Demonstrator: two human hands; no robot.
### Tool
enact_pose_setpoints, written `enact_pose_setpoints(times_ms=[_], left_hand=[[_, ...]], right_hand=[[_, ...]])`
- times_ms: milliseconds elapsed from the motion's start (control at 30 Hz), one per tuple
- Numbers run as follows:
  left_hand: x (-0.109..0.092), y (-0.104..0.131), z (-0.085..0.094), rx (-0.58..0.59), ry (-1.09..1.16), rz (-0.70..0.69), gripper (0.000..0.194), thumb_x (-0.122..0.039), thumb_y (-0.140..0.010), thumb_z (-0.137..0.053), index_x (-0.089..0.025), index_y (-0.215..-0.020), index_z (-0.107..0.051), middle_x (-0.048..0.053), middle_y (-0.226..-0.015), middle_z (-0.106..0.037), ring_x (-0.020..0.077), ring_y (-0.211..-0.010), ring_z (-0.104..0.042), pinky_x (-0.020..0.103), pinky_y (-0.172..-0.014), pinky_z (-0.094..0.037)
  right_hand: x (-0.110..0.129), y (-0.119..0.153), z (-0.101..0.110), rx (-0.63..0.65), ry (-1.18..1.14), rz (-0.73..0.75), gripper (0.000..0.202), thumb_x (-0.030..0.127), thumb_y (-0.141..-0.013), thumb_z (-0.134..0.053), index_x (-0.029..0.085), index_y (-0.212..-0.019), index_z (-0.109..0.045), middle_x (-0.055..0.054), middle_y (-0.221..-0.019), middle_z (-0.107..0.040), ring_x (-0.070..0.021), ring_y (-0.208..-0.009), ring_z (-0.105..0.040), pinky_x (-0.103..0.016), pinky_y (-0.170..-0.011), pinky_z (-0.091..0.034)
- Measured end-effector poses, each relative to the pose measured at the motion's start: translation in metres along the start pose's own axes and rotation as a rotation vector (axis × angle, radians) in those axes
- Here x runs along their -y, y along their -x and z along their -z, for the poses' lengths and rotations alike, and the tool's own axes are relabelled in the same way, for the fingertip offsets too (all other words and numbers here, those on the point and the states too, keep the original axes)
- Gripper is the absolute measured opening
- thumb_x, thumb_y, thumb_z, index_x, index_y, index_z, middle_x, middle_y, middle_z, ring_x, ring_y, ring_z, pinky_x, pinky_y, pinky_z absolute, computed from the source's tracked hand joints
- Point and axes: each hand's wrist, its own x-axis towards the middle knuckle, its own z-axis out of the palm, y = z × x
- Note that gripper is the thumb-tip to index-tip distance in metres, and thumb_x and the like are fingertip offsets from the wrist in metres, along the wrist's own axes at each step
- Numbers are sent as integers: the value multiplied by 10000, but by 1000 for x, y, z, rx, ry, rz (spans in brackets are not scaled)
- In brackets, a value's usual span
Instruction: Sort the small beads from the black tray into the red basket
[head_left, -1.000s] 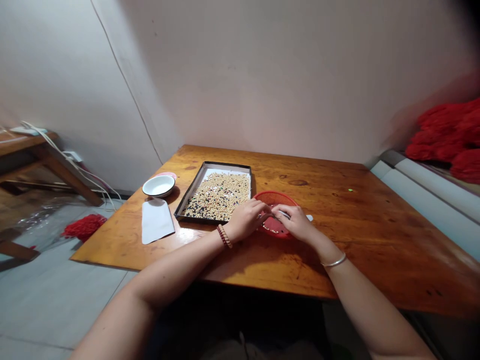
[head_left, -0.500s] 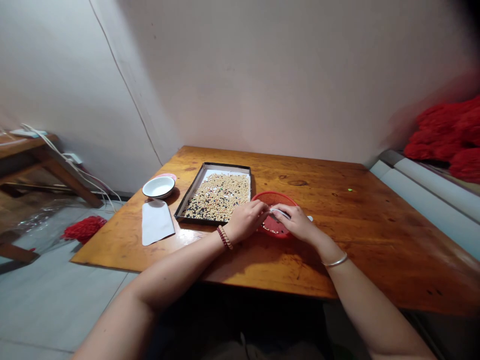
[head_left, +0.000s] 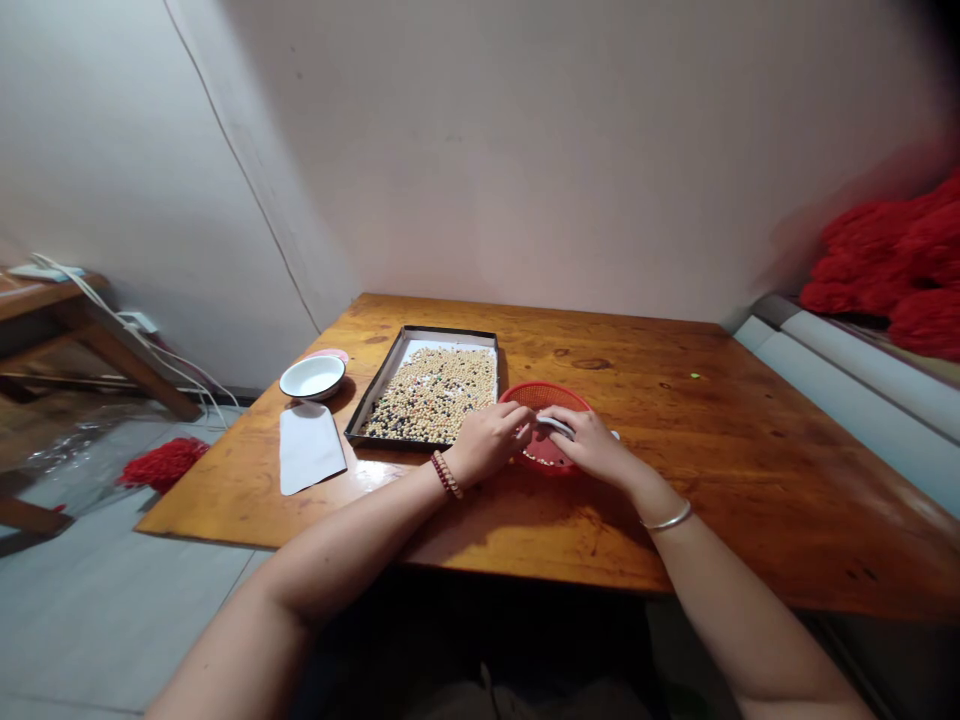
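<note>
My right hand is closed on a white spoon, tilted over the red plastic basket. The spoon's far end pokes out to the right, behind the hand. My left hand has its fingers pinched together close to the spoon's tip, at the basket's left side; whatever is in the pinch is too small to make out. Several pale and dark beans lie on the basket's bottom. Left of the basket, a shallow black-edged tray holds a spread of yellow beans mixed with dark ones.
A white enamel bowl stands left of the tray, with a pink disc partly behind it. In front lies a white flat sheet. All rest on a wooden table against the wall. Red bundles are piled at right.
My hands stay over the basket; the left fingers have shifted slightly away from the spoon's tip. The whole view has moved a little.
</note>
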Motion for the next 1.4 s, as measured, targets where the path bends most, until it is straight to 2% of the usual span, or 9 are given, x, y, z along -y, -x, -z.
enact_pose_setpoints(times_ms=[167,267,367,500,733,967,1133,1400], left_hand=[[-1,1,-1,-11,31,15,101,-243,-911,-522,-191,-889,-606,12,-805,-647,120,-691,-589,222,-585,-403],[-2,0,0,-16,85,39,88,-243,-910,-530,-192,-908,-602,9,-828,-662,116,-710,-601,218,-605,-417],[-4,0,1,-14,132,58,79,-233,-907,-534,-193,-901,-603,5,-832,-673,114,-722,-614,217,-625,-433],[-4,0,0,10,150,58,89,-230,-910,-528,-200,-908,-611,8,-853,-683,121,-750,-625,221,-648,-447],[-4,1,0,22,164,81,147,-283,-931,-517,-198,-904,-634,25,-847,-680,133,-771,-618,236,-679,-459],[-3,1,0,-14,242,86,180,-366,-910,-576,-198,-891,-637,15,-867,-689,140,-802,-620,258,-728,-468],[-6,0,1,-20,251,86,154,-312,-928,-547,-191,-886,-633,16,-865,-684,134,-802,-616,257,-744,-468],[-6,-1,1,-3,171,92,134,-296,-903,-561,-182,-855,-614,21,-801,-651,138,-749,-586,251,-679,-449]], right_hand=[[5,1,1,10,-22,5,220,178,-887,-454,221,-1027,-617,-31,-948,-705,-183,-839,-640,-284,-769,-453],[7,1,0,4,-17,15,188,263,-919,-460,221,-1017,-615,-27,-910,-699,-182,-811,-634,-276,-749,-446],[5,1,-4,-40,15,11,255,356,-955,-418,226,-960,-638,-34,-850,-699,-189,-779,-638,-275,-727,-442],[1,0,-9,-92,44,16,318,374,-968,-391,224,-880,-657,-50,-808,-699,-197,-750,-641,-274,-699,-436],[-2,-1,-9,-82,44,38,361,374,-984,-354,200,-828,-629,-51,-785,-678,-177,-730,-618,-263,-677,-421],[-2,-2,-7,-88,6,68,370,401,-977,-368,202,-812,-634,-47,-795,-684,-176,-738,-616,-266,-684,-424],[-1,-1,-7,-64,-38,53,371,402,-984,-347,203,-829,-620,-36,-805,-672,-174,-759,-614,-263,-685,-414],[-2,0,-11,-115,14,-6,259,377,-971,-384,217,-913,-580,-30,-834,-675,-177,-763,-626,-263,-709,-412]])
